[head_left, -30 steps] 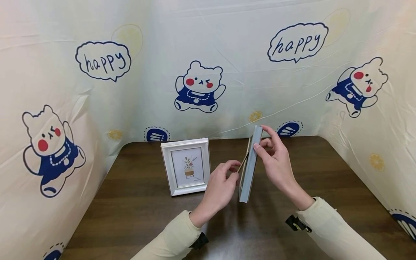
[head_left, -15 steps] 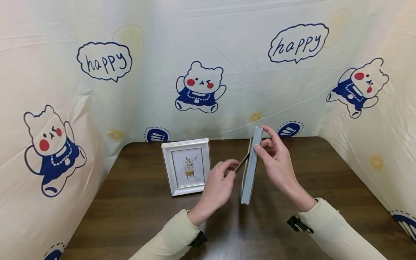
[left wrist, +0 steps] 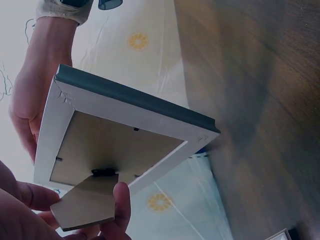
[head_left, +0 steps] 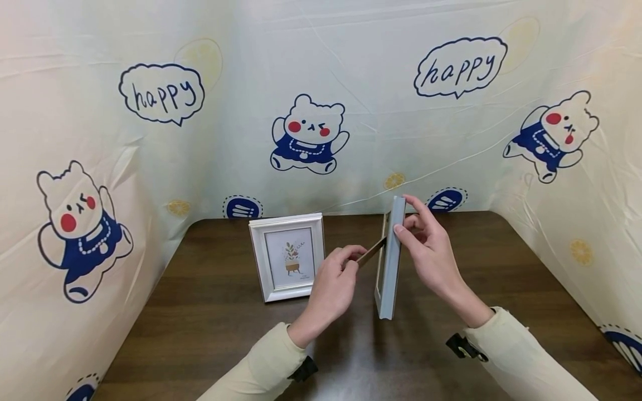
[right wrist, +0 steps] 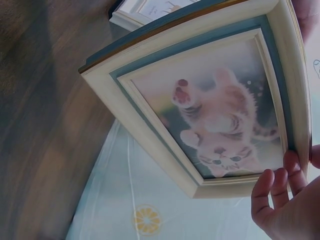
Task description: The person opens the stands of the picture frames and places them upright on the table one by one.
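A blue-grey picture frame [head_left: 388, 267] stands on edge near the table's middle, lower end on or just over the wood. My right hand [head_left: 408, 223] grips its top edge between thumb and fingers. My left hand [head_left: 355, 259] pinches the brown cardboard stand flap [head_left: 372, 252] that angles out from the frame's back. In the left wrist view the flap [left wrist: 85, 202] hinges off the cardboard back [left wrist: 120, 145], my thumb on it. The right wrist view shows the frame's front [right wrist: 215, 105], a kitten picture, with my fingertips [right wrist: 285, 200] at its rim.
A white picture frame [head_left: 287, 257] with a flower print stands upright left of my hands. The dark wooden table [head_left: 210, 328] is walled on three sides by a cartoon-bear printed cloth [head_left: 321, 111].
The blue-grey frame has swung more upright, its lower end shifting slightly right and toward me. My left hand has drawn the stand flap further out from the back.
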Tool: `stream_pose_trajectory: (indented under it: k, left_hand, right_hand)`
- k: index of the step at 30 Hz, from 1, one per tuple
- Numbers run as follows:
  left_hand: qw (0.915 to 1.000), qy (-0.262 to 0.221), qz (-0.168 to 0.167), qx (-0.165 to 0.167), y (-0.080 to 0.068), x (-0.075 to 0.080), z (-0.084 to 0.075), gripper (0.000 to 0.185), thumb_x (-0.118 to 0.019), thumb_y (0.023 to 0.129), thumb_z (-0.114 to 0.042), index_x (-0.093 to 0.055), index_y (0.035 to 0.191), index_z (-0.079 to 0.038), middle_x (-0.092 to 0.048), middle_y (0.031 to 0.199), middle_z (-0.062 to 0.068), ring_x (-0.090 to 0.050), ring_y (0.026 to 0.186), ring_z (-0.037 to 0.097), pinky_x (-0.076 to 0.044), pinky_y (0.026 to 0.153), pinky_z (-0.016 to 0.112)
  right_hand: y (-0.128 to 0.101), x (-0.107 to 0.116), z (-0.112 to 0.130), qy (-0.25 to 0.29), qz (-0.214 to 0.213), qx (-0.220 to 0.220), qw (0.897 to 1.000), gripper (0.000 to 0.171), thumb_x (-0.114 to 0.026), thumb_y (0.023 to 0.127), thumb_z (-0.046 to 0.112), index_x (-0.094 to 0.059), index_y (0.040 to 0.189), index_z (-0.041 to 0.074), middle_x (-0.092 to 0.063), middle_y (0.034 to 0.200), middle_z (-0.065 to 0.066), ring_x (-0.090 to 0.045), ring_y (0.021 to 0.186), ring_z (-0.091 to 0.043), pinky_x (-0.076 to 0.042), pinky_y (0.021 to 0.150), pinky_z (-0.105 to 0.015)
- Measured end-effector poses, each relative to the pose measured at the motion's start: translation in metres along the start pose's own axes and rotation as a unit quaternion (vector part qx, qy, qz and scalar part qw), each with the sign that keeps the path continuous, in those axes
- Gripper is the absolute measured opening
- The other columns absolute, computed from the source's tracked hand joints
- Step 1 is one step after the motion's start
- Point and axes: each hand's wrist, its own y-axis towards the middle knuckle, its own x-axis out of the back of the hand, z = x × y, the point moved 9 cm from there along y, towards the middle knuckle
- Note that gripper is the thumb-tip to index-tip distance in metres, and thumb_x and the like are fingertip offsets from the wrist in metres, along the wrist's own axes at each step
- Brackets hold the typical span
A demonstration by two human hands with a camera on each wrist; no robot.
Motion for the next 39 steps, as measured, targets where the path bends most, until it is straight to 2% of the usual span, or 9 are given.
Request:
stream_pose_trajectory:
  k: [7, 10, 21, 26, 29, 35, 39]
  left_hand:
    - [1.0000, 0.001, -0.008, 0.000, 0.000, 0.003, -0.001, 0.038, -0.043, 0.103, -0.005, -0.075, 0.122, -0.013, -0.066, 0.104, 0.006, -0.060, 0.076, 0.014, -0.048, 0.072, 0.037]
    - [1.0000, 0.002, -0.007, -0.001, 0.000, 0.003, -0.001, 0.038, -0.043, 0.103, -0.005, -0.075, 0.122, -0.013, -0.066, 0.101, 0.009, -0.058, 0.076, 0.015, -0.047, 0.073, 0.038]
    - [0.9999, -0.011, -0.003, -0.002, -0.001, 0.001, 0.000, 0.036, -0.045, 0.104, -0.005, -0.075, 0.122, -0.015, -0.064, 0.095, 0.005, -0.059, 0.073, 0.014, -0.047, 0.070, 0.036]
    - [0.9999, -0.012, -0.003, -0.010, -0.002, 0.002, 0.000, 0.034, -0.046, 0.105, -0.006, -0.074, 0.123, -0.014, -0.063, 0.090, 0.009, -0.057, 0.074, 0.015, -0.046, 0.070, 0.035]
    - [0.9998, -0.008, -0.003, -0.019, -0.003, 0.003, -0.002, 0.032, -0.047, 0.108, -0.011, -0.074, 0.124, -0.013, -0.063, 0.092, 0.006, -0.057, 0.077, 0.016, -0.046, 0.071, 0.036]
    - [0.9979, 0.044, -0.014, -0.045, -0.011, 0.005, -0.006, 0.032, -0.050, 0.109, -0.022, -0.071, 0.131, -0.014, -0.065, 0.109, -0.002, -0.060, 0.092, 0.015, -0.049, 0.078, 0.037]
    - [0.9900, 0.103, -0.045, -0.084, -0.018, 0.009, -0.017, 0.035, -0.053, 0.107, -0.026, -0.067, 0.137, -0.014, -0.064, 0.124, 0.003, -0.061, 0.107, 0.019, -0.050, 0.086, 0.044]
  right_hand:
    - [0.000, 0.001, 0.002, 0.007, 0.008, 0.000, 1.000, 0.053, -0.060, 0.106, 0.004, -0.048, 0.157, 0.013, -0.070, 0.095, -0.014, -0.059, 0.088, -0.018, -0.047, 0.078, -0.026]
    - [0.000, 0.001, 0.002, 0.007, 0.011, 0.002, 1.000, 0.053, -0.060, 0.105, 0.003, -0.048, 0.156, 0.012, -0.070, 0.094, -0.013, -0.058, 0.088, -0.018, -0.047, 0.077, -0.026]
    - [0.000, 0.004, 0.001, 0.012, -0.006, 0.011, 1.000, 0.053, -0.061, 0.104, 0.003, -0.050, 0.156, 0.012, -0.070, 0.092, -0.013, -0.059, 0.088, -0.016, -0.047, 0.077, -0.026]
    - [0.001, 0.004, 0.001, 0.010, -0.008, 0.009, 1.000, 0.053, -0.061, 0.105, 0.004, -0.049, 0.156, 0.013, -0.070, 0.092, -0.013, -0.059, 0.087, -0.017, -0.047, 0.077, -0.026]
    - [0.001, 0.004, 0.002, 0.013, -0.010, 0.008, 1.000, 0.053, -0.061, 0.105, 0.005, -0.050, 0.156, 0.013, -0.070, 0.092, -0.012, -0.060, 0.087, -0.017, -0.047, 0.077, -0.026]
    - [0.002, 0.004, 0.002, 0.014, -0.008, 0.007, 1.000, 0.053, -0.062, 0.104, 0.004, -0.050, 0.155, 0.012, -0.071, 0.092, -0.012, -0.060, 0.086, -0.017, -0.047, 0.077, -0.027]
    - [0.001, 0.003, 0.001, 0.014, -0.006, 0.008, 1.000, 0.053, -0.061, 0.104, 0.003, -0.050, 0.156, 0.011, -0.070, 0.092, -0.013, -0.060, 0.086, -0.017, -0.048, 0.077, -0.026]
